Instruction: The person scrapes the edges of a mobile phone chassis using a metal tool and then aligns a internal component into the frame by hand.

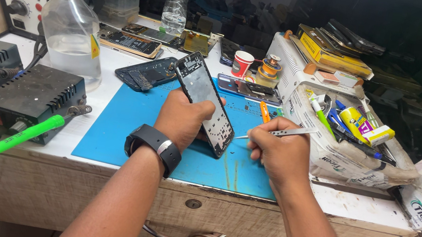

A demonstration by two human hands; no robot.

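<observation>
Over a blue mat point(125, 121) on the messy desk point(356, 204), the left hand point(184, 114) grips a tilted phone frame point(204, 100). The right hand point(278, 154) pinches metal tweezers point(277, 133), whose tip touches the frame's edge.

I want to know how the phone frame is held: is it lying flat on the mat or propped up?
Propped up: the left hand holds the phone frame tilted, lower corner on the blue mat.
</observation>
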